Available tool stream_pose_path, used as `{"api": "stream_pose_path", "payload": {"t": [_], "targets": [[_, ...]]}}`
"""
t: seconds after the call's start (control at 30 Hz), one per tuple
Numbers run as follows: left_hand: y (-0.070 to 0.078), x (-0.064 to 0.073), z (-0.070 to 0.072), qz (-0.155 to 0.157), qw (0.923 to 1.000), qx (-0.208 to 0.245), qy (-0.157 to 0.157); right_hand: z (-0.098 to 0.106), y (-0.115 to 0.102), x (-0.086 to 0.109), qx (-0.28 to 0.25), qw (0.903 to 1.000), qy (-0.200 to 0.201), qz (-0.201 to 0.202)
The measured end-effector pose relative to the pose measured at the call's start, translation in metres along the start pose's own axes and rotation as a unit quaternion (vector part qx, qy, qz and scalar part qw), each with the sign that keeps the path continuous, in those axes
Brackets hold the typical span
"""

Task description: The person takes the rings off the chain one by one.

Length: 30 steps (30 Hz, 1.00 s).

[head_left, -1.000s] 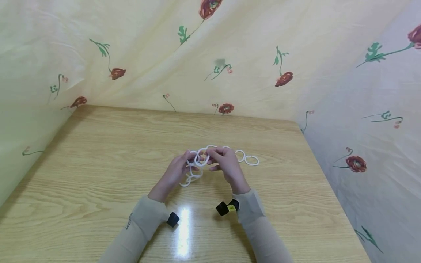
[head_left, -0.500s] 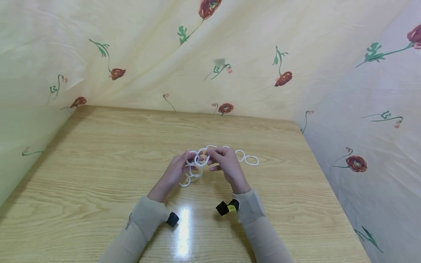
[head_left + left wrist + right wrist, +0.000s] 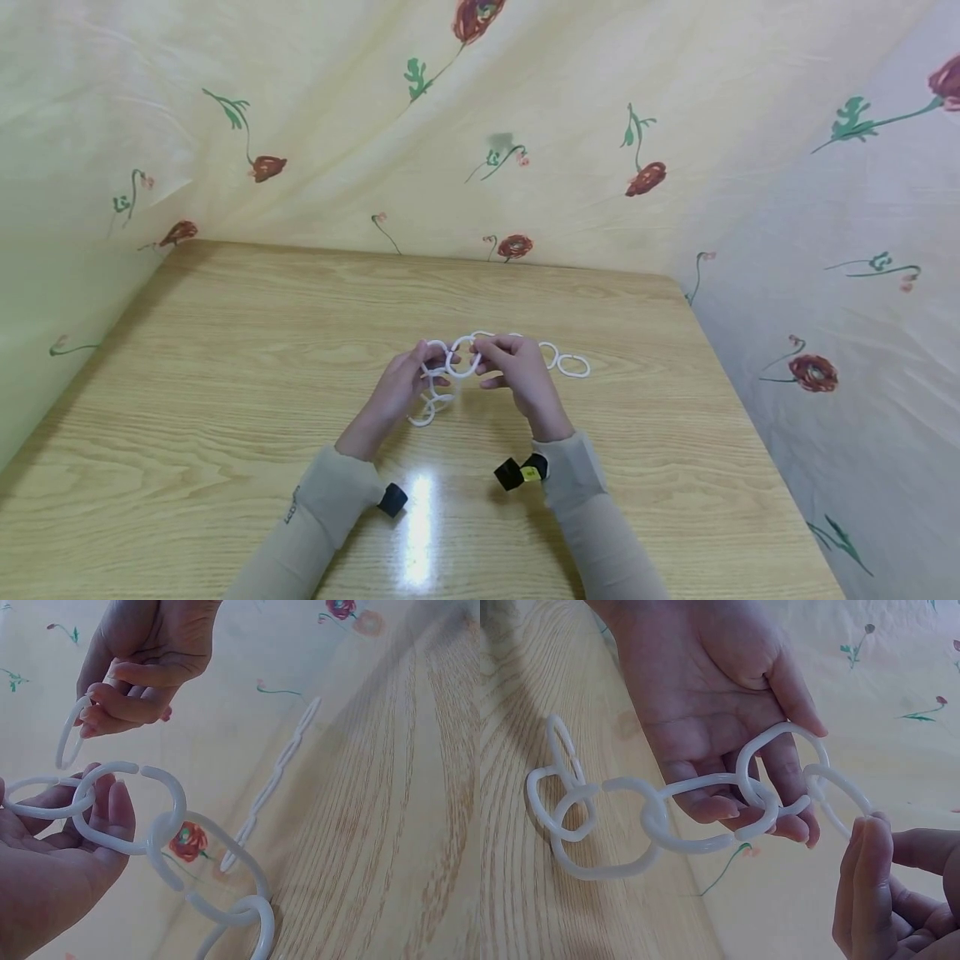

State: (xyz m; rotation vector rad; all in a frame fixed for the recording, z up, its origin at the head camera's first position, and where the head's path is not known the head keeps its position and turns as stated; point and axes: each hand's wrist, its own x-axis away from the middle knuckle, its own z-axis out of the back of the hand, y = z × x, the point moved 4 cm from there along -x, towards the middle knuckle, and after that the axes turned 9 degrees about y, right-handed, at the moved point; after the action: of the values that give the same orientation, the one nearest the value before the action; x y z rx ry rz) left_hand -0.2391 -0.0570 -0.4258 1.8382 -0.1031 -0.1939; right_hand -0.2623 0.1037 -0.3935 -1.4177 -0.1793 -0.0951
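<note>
My left hand (image 3: 401, 383) holds a chain of white plastic links (image 3: 694, 844), its thumb and fingers at one oval link (image 3: 784, 729) near the chain's end. From that hand the other joined links dangle toward the table; several have a small gap in their loop. My right hand (image 3: 521, 375) pinches another white link (image 3: 463, 358) between thumb and fingertips. In the right wrist view that pinched link overlaps the link at the left thumb. In the left wrist view the right hand (image 3: 146, 671) is above the left palm (image 3: 45, 862).
More white links (image 3: 574, 366) lie in a row on the wood-grain table (image 3: 300, 333), partly behind my right hand. A flower-patterned cloth (image 3: 337, 150) hangs along the back and sides. Each sleeve cuff has a small black camera (image 3: 392, 500).
My left hand has shifted slightly left with the chain, and the right has edged slightly right. The pinched link shows a little more apart from the left hand's link. The row on the table is unmoved.
</note>
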Motion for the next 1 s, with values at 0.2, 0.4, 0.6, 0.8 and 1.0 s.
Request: {"api": "stream_pose_path", "payload": {"t": [0.2,0.4,0.6,0.8,1.0], "targets": [[-0.0005,0.0,0.0004,0.012,0.9999,0.005,0.004,-0.0003,0.0007,-0.0007,-0.004,1.0,0.005,-0.002],[-0.0009,-0.0001,0.0002,0.011,0.9999,0.003,0.0,-0.0018,-0.0006,0.0,-0.008,0.9999,0.006,0.002],[-0.0027,0.0,0.0,0.017,0.9998,0.011,-0.005,-0.0024,0.0008,-0.0001,-0.004,1.0,0.003,0.004],[-0.0042,0.0003,-0.0002,0.018,0.9994,0.028,-0.007,-0.0024,0.0031,-0.0004,-0.004,1.0,-0.001,0.007],[-0.005,-0.0006,0.0012,0.015,0.9991,0.037,-0.011,-0.0029,0.003,-0.001,-0.013,0.9998,0.001,0.011]]}}
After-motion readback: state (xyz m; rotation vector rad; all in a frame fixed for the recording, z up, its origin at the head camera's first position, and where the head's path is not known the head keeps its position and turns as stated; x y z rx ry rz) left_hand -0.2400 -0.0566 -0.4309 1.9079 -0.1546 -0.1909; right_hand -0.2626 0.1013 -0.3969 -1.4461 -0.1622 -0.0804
